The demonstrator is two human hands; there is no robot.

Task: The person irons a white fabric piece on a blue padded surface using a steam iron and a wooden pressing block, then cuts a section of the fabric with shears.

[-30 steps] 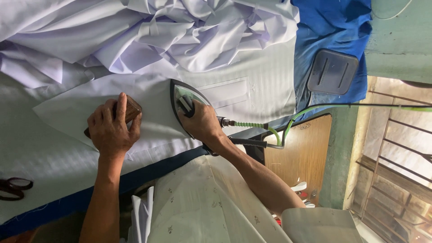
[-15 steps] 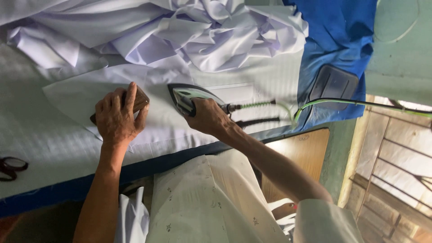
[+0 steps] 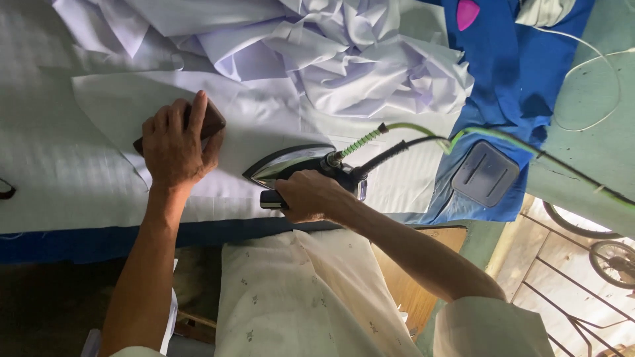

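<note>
Near the bottom of the frame the person's cream patterned garment (image 3: 297, 297) is filling the lower centre, with both forearms reaching up from it; the right hand (image 3: 311, 196) is clenching the dark handle of a chrome-topped iron (image 3: 291, 165), which is sitting flat on the white cloth just right of centre, its pointed nose aiming left; the left hand (image 3: 173, 142) is lying at centre left, palm down and fingers curled over a dark brown block (image 3: 213, 120), pressing it onto a flat white fabric piece (image 3: 119, 99) that is spreading toward the upper left; a green braided cord (image 3: 364, 140) and a black cord beside it are leaving the rear of the iron and running off to the right edge; the white padded table cover (image 3: 53, 172) is lying under everything, with a dark blue edge along its near side; beyond the iron, a crumpled heap of pale lilac-white fabric (image 3: 370, 59) is occupying the upper centre; to the right, blue cloth (image 3: 516, 73) is draping down, and a grey square iron rest (image 3: 486, 174) is sitting on it at mid right; a small pink triangular chalk piece (image 3: 468, 13) is lying at the top edge.
</note>
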